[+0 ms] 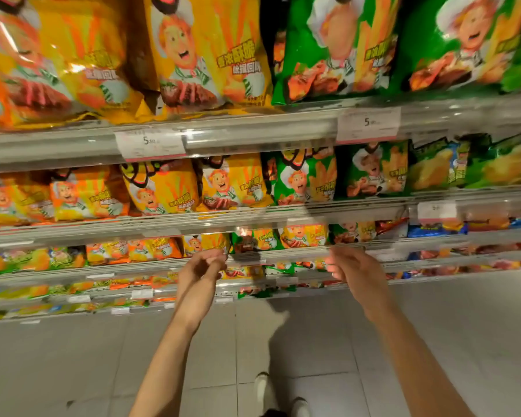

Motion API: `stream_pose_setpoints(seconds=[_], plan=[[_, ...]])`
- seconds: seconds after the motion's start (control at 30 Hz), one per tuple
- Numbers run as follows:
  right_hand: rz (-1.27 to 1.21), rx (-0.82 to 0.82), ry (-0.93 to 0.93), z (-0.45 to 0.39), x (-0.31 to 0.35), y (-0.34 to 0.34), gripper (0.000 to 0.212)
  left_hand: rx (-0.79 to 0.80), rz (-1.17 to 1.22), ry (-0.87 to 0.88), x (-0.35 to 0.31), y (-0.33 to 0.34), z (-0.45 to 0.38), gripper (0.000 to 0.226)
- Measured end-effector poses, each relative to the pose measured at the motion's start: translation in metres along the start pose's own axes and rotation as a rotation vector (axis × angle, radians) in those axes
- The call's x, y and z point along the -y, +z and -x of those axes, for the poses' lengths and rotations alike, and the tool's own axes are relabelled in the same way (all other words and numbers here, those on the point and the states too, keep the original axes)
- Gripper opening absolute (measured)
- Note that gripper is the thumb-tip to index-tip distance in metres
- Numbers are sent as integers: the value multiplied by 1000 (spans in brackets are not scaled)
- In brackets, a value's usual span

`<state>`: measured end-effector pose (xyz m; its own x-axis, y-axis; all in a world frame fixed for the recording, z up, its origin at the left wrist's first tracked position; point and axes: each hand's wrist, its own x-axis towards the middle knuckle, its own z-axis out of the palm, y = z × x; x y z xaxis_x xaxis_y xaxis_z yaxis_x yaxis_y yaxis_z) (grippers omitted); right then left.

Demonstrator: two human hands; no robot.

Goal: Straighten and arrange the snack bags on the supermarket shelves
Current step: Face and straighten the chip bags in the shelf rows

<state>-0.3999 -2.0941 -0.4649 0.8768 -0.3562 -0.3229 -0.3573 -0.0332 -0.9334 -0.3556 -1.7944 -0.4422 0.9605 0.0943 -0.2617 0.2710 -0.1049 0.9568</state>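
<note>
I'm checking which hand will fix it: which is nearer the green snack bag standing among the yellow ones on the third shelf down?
Left. The left hand is just below-left of the green snack bag; the right hand is farther off, below-right.

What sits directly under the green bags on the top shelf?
Under the top green bags runs the shelf rail with a price tag; below it stands another row of green bags, their tops hidden by the rail.

Both bare hands, left hand [203, 267] and right hand [351, 269], reach with loosely curled fingers toward glossy yellow and green snack bags [254, 240] on grey metal shelves [253, 136].
</note>
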Motion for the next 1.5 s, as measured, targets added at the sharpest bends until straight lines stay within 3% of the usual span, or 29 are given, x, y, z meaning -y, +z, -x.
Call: stream_pose_setpoints(seconds=[0.13, 0.3, 0.4, 0.57, 0.63, 0.7, 0.77, 0.87, 0.97, 1.1, 1.2, 1.37, 1.5], plan=[[52, -9, -6, -19, -21, 5, 6, 17, -48, -17, 22, 10, -26, 10], [127, -7, -16, -44, -42, 15, 17, 26, -122, -4, 54, 25, -46, 11], [193, 47, -43, -62, -48, 20, 8, 34, -170, 30, 72, 33, -55, 9], [214, 105, -180, -115, -66, 32, 7, 10, -291, 200, 108, 42, -95, 12], [247, 124, -237, -137, -77, 37, 16, -10, -329, 276, 120, 52, -116, 18], [326, 64, -358, -156, -87, 42, 24, -54, -376, 387, 131, 63, -137, 16], [405, -13, -519, -176, -98, 48, 7, -73, -431, 489, 143, 72, -156, 14], [738, -233, -784, -198, -111, 52, 42, -127, -592, 618, 161, 85, -183, 35], [871, -444, -1127, -216, -131, 59, 24, -241, -717, 816, 178, 97, -192, 35], [822, -424, -1160, -223, -149, 65, 26, -267, -792, 952, 193, 107, -195, 47], [847, -432, -1292, -225, -158, 62, 26, -287, -799, 999, 197, 107, -198, 55], [761, -432, -1340, -228, -163, 63, 27, -316, -780, 1032, 204, 107, -203, 63], [573, -556, -1207, -227, -161, 47, 43, -313, -754, 1049, 208, 107, -206, 63]])
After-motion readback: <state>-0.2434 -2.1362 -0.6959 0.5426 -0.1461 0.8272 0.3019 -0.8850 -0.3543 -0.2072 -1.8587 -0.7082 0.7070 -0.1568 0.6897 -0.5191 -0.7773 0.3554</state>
